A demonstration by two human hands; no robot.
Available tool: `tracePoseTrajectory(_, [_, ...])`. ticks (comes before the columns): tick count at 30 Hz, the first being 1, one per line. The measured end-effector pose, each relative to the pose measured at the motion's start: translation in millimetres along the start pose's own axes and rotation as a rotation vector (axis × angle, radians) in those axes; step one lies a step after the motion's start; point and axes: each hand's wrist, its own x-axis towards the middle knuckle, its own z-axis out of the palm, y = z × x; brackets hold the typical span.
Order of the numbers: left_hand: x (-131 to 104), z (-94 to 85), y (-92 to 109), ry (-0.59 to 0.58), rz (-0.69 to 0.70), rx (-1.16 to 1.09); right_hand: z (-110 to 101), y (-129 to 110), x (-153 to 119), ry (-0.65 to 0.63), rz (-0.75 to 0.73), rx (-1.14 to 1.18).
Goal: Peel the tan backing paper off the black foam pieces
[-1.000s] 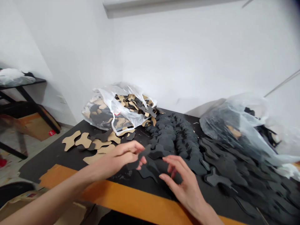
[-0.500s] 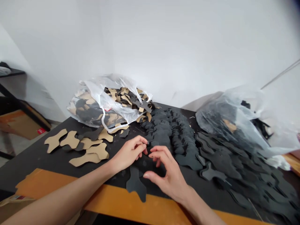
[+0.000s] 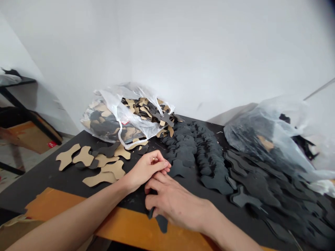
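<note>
Near the table's front edge, my right hand (image 3: 167, 198) is closed over a dark foam piece (image 3: 161, 223), whose lower end sticks out below the fingers. My left hand (image 3: 150, 167) has its fingers pinched together just above the right one, the fingertips nearly touching its knuckles; anything between them is too small to make out. Beyond the hands lie two rows of overlapping dark pieces (image 3: 183, 148). Several tan pieces (image 3: 101, 178) are spread to the left of my left hand.
An open plastic bag (image 3: 104, 122) of tan and dark pieces sits at the back left. Another plastic bag (image 3: 282, 129) stands at the back right, behind a heap of dark pieces (image 3: 261, 188). Orange-brown board (image 3: 136, 226) runs along the black table's front edge.
My right hand has turned palm down and closed over the dark piece at the front edge. My left fingers have pressed together. The view has shifted slightly, moving the scene rightward.
</note>
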Motion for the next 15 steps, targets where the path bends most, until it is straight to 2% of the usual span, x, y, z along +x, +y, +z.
tracePoseTrajectory(4, [2.6,-5.6,-4.3,0.0,0.002,-0.049,-10.4,-5.3,-8.3,0.083,0.015,0.257])
tracePoseTrajectory(8, [1.7,-5.8,-5.2,0.01,0.002,-0.053,-21.6,-3.7,-29.2,0.247,0.207,0.572])
tracePoseTrajectory(11, [0.3,-3.8,-4.4,0.024,0.015,-0.045,-19.8,6.4,-42.9,0.374,0.323,0.694])
tracePoseTrajectory(15, [1.3,-3.5,-3.3,0.022,0.037,-0.007,-8.7,26.0,-54.5,0.554,0.401,0.87])
